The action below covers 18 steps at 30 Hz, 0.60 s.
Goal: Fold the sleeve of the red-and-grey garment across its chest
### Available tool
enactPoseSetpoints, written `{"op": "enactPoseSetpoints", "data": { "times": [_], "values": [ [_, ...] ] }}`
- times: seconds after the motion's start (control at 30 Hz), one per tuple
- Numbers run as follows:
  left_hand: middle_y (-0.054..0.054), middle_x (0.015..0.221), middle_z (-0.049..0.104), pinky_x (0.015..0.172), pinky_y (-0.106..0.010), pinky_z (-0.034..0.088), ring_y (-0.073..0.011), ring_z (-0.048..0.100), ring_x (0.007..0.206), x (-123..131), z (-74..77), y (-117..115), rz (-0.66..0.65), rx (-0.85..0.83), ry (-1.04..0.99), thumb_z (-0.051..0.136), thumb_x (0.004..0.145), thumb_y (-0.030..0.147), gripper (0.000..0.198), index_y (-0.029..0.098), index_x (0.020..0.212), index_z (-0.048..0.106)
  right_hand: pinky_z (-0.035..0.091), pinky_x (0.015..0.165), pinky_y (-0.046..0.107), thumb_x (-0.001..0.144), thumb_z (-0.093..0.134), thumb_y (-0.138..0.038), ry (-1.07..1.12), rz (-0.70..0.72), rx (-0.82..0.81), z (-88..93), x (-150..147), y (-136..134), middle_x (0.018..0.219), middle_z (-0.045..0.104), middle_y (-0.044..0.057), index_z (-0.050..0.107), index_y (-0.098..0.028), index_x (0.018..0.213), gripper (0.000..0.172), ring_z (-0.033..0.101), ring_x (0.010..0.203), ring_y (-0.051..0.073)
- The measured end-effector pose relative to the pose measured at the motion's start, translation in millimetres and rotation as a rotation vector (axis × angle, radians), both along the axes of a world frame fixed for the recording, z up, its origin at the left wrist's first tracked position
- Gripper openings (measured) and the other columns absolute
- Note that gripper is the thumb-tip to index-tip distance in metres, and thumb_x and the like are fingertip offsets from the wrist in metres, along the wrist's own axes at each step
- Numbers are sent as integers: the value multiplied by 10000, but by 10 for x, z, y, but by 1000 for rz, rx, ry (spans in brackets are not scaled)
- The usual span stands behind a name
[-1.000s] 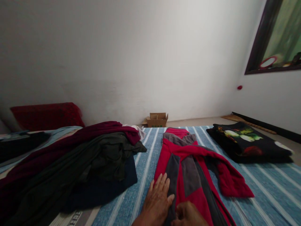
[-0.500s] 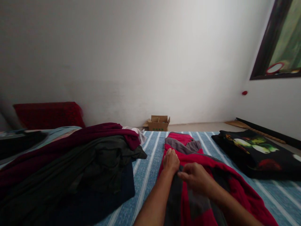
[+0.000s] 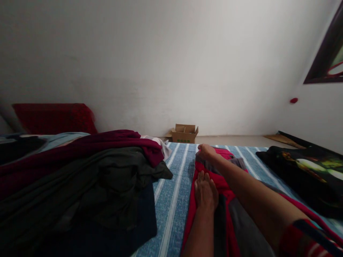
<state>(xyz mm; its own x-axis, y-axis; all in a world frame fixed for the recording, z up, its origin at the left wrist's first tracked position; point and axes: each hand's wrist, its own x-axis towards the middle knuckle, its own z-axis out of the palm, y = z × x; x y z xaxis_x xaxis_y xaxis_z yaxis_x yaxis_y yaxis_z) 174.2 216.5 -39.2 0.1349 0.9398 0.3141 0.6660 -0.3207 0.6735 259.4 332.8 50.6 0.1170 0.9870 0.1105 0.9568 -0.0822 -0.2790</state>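
The red-and-grey fabric garment [image 3: 222, 186] lies on the blue-and-white striped sheet [image 3: 171, 200]. My left hand [image 3: 205, 191] presses it flat, gripping nothing; my right hand [image 3: 207, 152] curls at its far end, grip indeterminable. Judged step: straightening. Next move calls for steady left-palm pressure. Clearance: bare strip leftward, bounded by dark-green clothing [image 3: 120, 178]; far sheet edge near.

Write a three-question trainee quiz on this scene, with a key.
1. True or false: the left hand rests on the dark green garment.
2. Which of the two hands is nearer the cardboard box?
3. Which lies to the right of the red and gray garment?
A) Maroon garment
B) Folded black cloth with a printed pattern
C) Cardboard box

Key: 1. False; 2. Right hand; 3. B
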Motion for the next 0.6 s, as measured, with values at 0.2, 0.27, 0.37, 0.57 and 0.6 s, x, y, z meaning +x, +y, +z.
{"op": "enactPoseSetpoints", "data": {
  "times": [0.2,0.27,0.37,0.57,0.6],
  "values": [
    [-134,1236,567,1009,-347,380,-229,503,1166,-26,81,9,47,38,67,401,835,118,317,125,1079,603,461,651,262,673,663,-256,16,-114,-119,-187,9,342,967,676,149,682,-116,911,276,630,908,258],
    [-141,1197,579,992,-345,380,-232,514,1138,-60,168,-1,121,14,121,418,821,93,295,110,1053,599,462,626,254,670,688,-310,36,-142,-146,-226,70,419,916,680,135,679,-108,872,286,638,851,243],
    [-128,1088,612,933,-361,403,-252,538,1066,-124,301,-28,245,-69,198,474,802,104,240,114,1004,604,464,622,245,683,707,-365,72,-155,-180,-267,153,499,840,677,106,662,-95,794,295,635,789,207],
    [-142,1021,642,908,-331,396,-253,563,1033,-235,422,-22,298,-205,258,520,819,202,211,102,965,636,501,691,299,833,597,-402,198,-142,-185,-282,184,477,829,645,25,615,-125,797,279,609,748,137],
    [-146,1026,646,898,-325,402,-253,567,1037,-247,431,-14,305,-234,258,524,824,226,222,106,971,640,502,695,299,848,584,-383,231,-139,-183,-276,179,460,824,643,17,613,-129,797,261,607,743,132]
  ]
}}
